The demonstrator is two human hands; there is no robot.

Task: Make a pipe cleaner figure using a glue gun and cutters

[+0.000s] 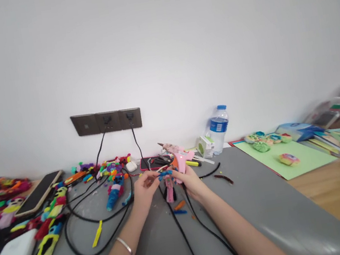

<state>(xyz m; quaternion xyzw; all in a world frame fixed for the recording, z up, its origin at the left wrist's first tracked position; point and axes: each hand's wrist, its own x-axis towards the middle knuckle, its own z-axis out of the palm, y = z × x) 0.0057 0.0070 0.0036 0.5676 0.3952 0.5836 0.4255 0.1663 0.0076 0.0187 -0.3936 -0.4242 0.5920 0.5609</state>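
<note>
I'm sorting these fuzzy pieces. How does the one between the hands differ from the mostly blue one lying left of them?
The held piece is between the left hand and right hand; the blue piece lies on the table. The held piece's lower part is mainly pink, with black beside it; the blue piece's lower part is blue. Both are multicoloured and look fuzzy.

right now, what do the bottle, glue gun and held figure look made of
Clear blue-capped bottle: probably glossy plastic, transparent, gleaming faintly. Pink pistol-shaped glue gun: likely satin plastic, smooth curved casing. Small blue and pink figure: perhaps fuzzy pipe cleaner, soft edges, though blurred.
</note>
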